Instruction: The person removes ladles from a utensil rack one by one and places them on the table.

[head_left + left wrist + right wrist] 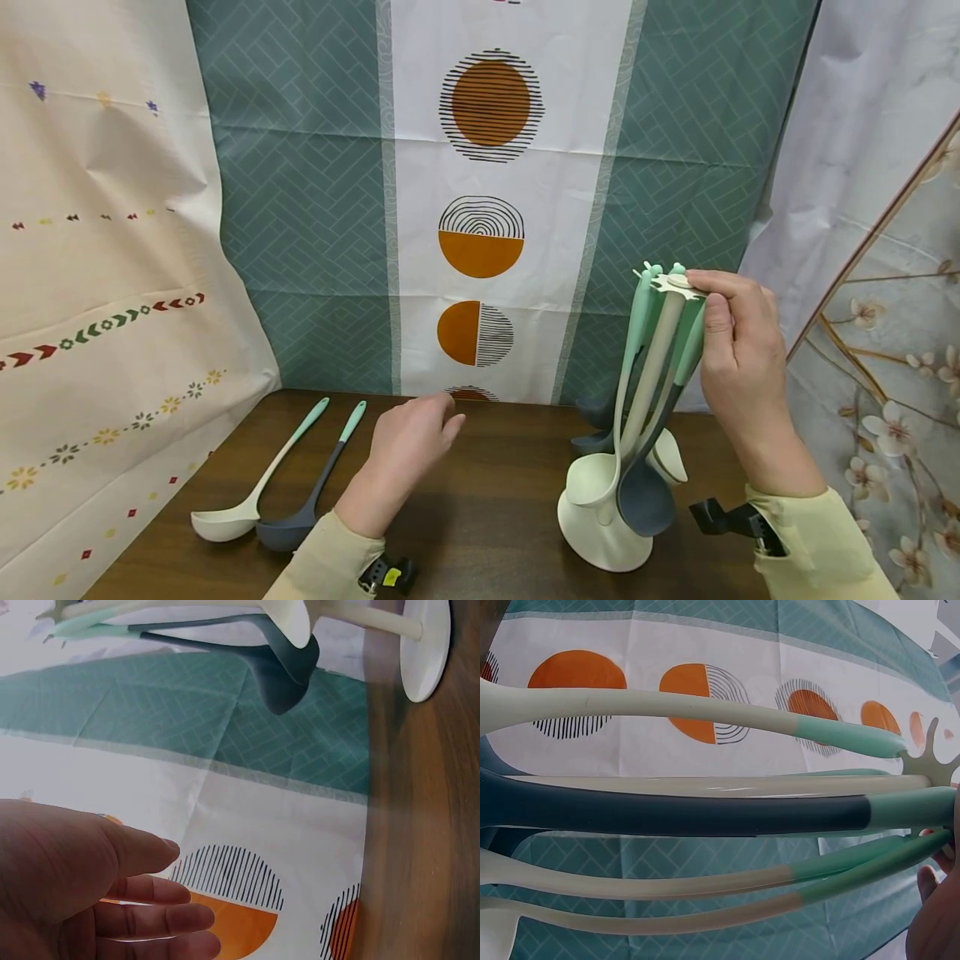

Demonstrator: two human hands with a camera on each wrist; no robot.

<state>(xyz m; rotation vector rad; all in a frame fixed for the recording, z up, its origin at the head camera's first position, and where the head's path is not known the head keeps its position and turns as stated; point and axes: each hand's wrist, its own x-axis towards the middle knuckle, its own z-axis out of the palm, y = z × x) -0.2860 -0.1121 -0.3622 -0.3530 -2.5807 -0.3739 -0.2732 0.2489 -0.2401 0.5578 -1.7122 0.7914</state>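
A cream utensil stand (651, 373) with a round base and a hooked top stands on the right of the table. Cream and dark blue ladles and other utensils with mint handles hang around its pole, among them a dark blue ladle (647, 498) and a cream ladle (591, 478). My right hand (750, 358) pinches the top of the stand between thumb and fingers. In the right wrist view, only part of that hand shows at the right edge. Over the middle of the table, my left hand (414, 437) holds nothing, its fingers loosely extended in the left wrist view.
On the table's left lie a white ladle (228, 523) and a second dark blue ladle (288, 532), side by side with mint handle ends pointing away. A patterned curtain (322, 208) hangs behind the brown table (495, 500), with more cloth at both sides.
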